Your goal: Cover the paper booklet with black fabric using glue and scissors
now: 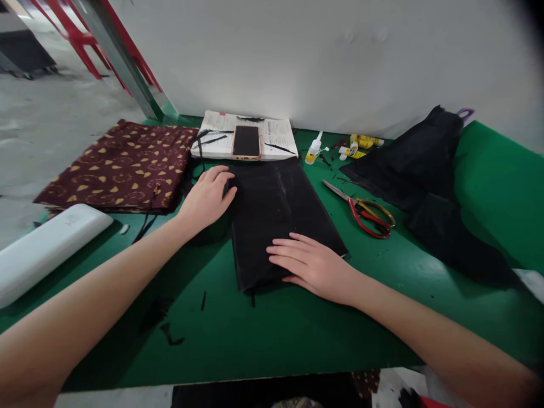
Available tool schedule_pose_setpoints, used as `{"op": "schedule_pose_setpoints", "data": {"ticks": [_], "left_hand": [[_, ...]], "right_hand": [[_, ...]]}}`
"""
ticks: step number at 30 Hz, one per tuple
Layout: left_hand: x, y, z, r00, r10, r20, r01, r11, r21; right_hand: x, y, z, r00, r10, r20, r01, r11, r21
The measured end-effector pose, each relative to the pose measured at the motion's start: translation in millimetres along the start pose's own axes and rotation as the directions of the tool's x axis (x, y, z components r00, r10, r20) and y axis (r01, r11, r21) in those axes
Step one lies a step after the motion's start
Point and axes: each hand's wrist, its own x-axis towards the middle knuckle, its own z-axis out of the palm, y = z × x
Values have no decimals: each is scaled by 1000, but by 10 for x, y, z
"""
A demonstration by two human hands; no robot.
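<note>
In the head view, a flat, oblong black cloth (272, 198) points lengthwise away on the green tabletop (255, 351); the right hand (317, 266) lies flat, gripping nothing, on its near end, the half-curled left hand (208, 195) at its left edge (whether pinching, I cannot tell).

This looks like a small cloth workshop: scissors (352, 204), a glue bottle (313, 149), folded black cloth (263, 209), patterned cloth (121, 170) and black scraps (167, 334) are on a green table (272, 345).
</note>
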Motion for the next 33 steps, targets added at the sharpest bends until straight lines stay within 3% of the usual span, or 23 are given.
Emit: {"op": "schedule_pose_setpoints", "data": {"ticks": [7,11,17,22,27,33], "left_hand": [[-176,340,-124,990,126,61,-123,991,-45],[-326,604,-241,957,245,155,-221,963,-154],[-529,885,-372,908,316,275,-221,919,-326],[-583,1029,-429,877,350,329,-197,887,-417],[-566,1187,-523,869,335,365,-173,896,-410],[-489,1328,-592,877,201,435,-96,963,-252]], "right_hand": [[-21,40,-82,999,9,33,-10,999,48],[-108,119,-210,997,23,72,-29,996,83],[-241,278,-392,987,129,98,-135,990,50],[-243,251,-477,986,149,69,-150,989,12],[-157,115,-563,996,65,-57,-74,981,-177],[23,44,-637,984,-107,-142,17,853,-522]]}}
